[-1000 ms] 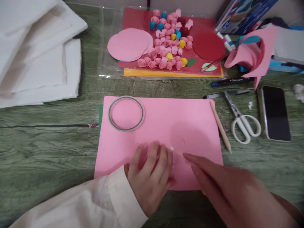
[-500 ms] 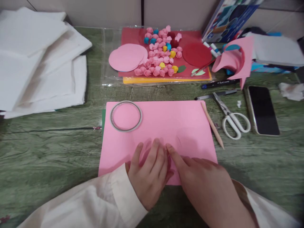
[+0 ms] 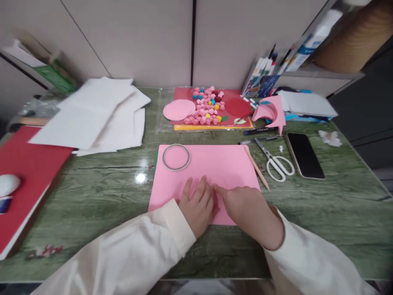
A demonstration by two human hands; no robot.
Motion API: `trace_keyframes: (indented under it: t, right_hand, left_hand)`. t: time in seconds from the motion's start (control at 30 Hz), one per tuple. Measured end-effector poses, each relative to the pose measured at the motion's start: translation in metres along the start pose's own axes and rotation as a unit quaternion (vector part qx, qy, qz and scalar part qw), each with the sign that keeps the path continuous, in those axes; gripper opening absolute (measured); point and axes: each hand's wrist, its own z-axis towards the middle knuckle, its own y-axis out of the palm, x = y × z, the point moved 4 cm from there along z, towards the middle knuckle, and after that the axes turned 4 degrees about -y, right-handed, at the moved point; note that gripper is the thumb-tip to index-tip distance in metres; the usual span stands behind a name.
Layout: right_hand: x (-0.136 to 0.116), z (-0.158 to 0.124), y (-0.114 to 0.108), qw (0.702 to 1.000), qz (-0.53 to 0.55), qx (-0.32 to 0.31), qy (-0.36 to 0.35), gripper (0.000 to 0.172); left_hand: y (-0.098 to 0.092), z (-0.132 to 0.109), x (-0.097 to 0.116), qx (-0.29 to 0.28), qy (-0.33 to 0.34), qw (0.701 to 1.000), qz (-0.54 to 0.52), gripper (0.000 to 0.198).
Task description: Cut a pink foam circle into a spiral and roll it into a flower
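On a sheet of pink paper [image 3: 211,157], my left hand [image 3: 199,205] rests palm down, fingers apart and stretched forward; its thumb is hidden. My right hand [image 3: 245,207] meets it from the right. The right index finger points toward the left fingertips, and the other right fingers are curled under. Whatever lies between the two hands is too hidden to make out. A thin ring-shaped tape roll [image 3: 176,168] lies on the paper's upper left. A pointed wooden stick [image 3: 258,169] crosses its right edge, with white-handled scissors [image 3: 278,166] just beyond.
Behind the paper, a clear-bagged red sheet [image 3: 181,93] carries small pink, blue and yellow rolled-paper flowers [image 3: 205,110] and pink paper circles [image 3: 178,110]. White sheets [image 3: 92,114] and a red folder [image 3: 39,159] lie left. A phone [image 3: 305,155] and pens [image 3: 260,130] lie right.
The view has tilted up and widened, so more of the desk and wall shows. Both hands keep nearly the same place on the pink paper.
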Motion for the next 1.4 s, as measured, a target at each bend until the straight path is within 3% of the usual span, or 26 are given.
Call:
trace_keyframes:
  t: [0.3, 0.4, 0.47, 0.53, 0.7, 0.97, 1.4]
  right_hand:
    - [-0.025, -0.023, -0.006, 0.999, -0.027, 0.031, 0.003, 0.035]
    - [-0.016, -0.020, -0.004, 0.998, 0.012, 0.051, 0.027, 0.032]
    - [-0.004, -0.013, -0.002, 0.987, 0.126, 0.093, 0.044, 0.014]
    - [0.005, -0.004, 0.002, 0.979, 0.162, 0.113, 0.041, 0.019]
    - [0.018, 0.009, 0.007, 0.959, 0.239, 0.150, 0.032, 0.016]
    - [0.044, 0.016, 0.012, 0.928, 0.295, 0.210, 0.083, 0.021]
    - [0.039, 0.016, 0.015, 0.930, 0.292, 0.207, 0.082, 0.018]
  left_hand:
    - [-0.012, 0.000, -0.015, -0.024, -0.043, 0.993, -0.103, 0.032]
    - [-0.011, 0.011, -0.034, -0.031, -0.133, 0.977, -0.166, 0.027]
    - [-0.006, 0.024, -0.052, -0.053, -0.206, 0.961, -0.175, 0.021]
    - [-0.001, 0.040, -0.067, -0.073, -0.241, 0.954, -0.161, 0.014]
    - [0.012, 0.067, -0.075, -0.101, -0.226, 0.957, -0.150, 0.014]
    - [0.004, 0.064, -0.053, -0.132, -0.159, 0.974, -0.097, 0.024]
    - [0.003, 0.082, -0.043, -0.184, -0.151, 0.971, -0.035, 0.017]
